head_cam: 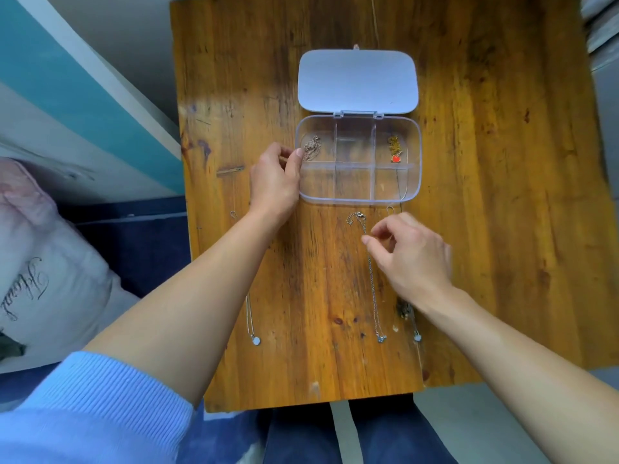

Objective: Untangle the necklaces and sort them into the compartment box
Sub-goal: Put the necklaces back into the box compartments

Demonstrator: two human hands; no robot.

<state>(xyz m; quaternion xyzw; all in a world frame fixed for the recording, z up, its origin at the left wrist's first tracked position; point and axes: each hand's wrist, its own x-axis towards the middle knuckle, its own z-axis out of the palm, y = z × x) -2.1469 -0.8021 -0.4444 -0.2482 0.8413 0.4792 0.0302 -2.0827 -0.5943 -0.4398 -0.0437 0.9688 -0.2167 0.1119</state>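
Observation:
A clear compartment box (415, 155) lies open on the wooden table (485, 212), its lid (357, 81) folded back. A coiled silver necklace (312, 148) sits in the top-left compartment, a gold chain with a red heart (395, 151) in the top-right one. My left hand (276, 177) grips the box's left edge, thumb on the rim. My right hand (413, 251) pinches a thin silver necklace (372, 279) near its clasp end; the chain runs straight toward me to a small pendant. A second silver necklace (252, 324) lies at the left, another (415, 324) partly hidden under my right wrist.
The table's front edge (311, 401) is close to my lap. A bed with a pillow (50, 262) stands at the left, beyond the table's left edge. A thin cord (375, 18) runs off the far side of the table.

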